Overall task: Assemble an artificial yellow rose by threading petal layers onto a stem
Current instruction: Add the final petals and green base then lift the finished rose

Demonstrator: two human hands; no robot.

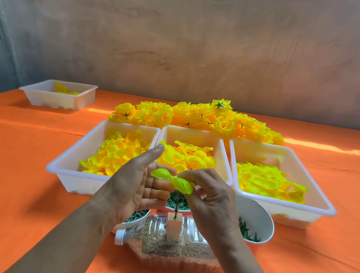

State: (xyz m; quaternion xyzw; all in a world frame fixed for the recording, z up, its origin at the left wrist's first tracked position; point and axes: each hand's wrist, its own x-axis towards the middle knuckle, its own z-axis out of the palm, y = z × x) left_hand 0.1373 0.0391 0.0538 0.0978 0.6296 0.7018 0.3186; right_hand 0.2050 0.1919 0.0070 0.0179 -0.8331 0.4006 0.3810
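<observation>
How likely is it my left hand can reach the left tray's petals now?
Probably yes: the left hand is open beside the left tray, which is uncovered with nothing between, while the right hand pinches the petal layer.

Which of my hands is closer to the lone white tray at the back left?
Left. The left hand sits right of and in front of the lone tray; the right hand, pinching a petal layer, lies farther right.
</observation>
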